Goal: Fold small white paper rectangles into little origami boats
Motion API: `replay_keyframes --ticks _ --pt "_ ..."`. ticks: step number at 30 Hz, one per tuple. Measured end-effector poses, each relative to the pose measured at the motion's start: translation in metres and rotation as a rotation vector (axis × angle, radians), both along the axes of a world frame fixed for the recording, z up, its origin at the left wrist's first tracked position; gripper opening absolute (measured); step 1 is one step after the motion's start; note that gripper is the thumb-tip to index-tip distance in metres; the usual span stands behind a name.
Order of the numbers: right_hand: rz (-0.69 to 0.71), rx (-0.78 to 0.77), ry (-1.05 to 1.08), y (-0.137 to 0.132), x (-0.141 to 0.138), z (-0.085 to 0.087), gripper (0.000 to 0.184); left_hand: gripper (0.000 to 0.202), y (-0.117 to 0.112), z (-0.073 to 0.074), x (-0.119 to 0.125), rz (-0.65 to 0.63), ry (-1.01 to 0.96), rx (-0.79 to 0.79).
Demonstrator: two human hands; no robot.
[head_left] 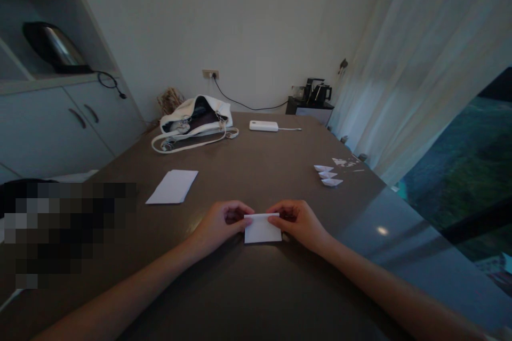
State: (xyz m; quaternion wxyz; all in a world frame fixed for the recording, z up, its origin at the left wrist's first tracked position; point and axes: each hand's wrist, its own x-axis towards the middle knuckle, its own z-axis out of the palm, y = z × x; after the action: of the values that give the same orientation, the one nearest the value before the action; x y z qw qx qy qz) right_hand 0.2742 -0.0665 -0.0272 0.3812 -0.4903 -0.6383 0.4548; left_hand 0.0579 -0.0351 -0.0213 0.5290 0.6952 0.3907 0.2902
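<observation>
A small white folded paper (262,230) lies on the dark brown table (256,287) just in front of me. My left hand (222,222) pinches its upper left corner with curled fingers. My right hand (298,221) pinches its upper right corner the same way. Both hands rest on the tabletop, with the paper's folded top edge between them.
A stack of white paper sheets (173,186) lies to the left. Three small folded paper boats (328,175) and paper scraps (346,162) sit at the right. A white handbag (196,120) and a white power bank (263,126) are at the far end. The table edge runs along the right by the curtain.
</observation>
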Motion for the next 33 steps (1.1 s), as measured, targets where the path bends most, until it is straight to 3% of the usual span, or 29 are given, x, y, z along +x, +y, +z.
replay_keyframes --ticks 9,19,33 --pt "-0.014 0.019 -0.036 0.0 -0.001 0.0 0.02 0.02 -0.001 -0.001 -0.001 -0.009 0.038 0.04" --pt "0.018 0.058 -0.061 -0.004 -0.004 -0.001 0.02 0.024 -0.006 0.007 0.004 -0.016 0.179 0.151" --pt "0.039 0.133 -0.173 -0.014 -0.017 0.012 0.016 0.017 -0.02 0.009 0.012 -0.009 0.144 0.188"
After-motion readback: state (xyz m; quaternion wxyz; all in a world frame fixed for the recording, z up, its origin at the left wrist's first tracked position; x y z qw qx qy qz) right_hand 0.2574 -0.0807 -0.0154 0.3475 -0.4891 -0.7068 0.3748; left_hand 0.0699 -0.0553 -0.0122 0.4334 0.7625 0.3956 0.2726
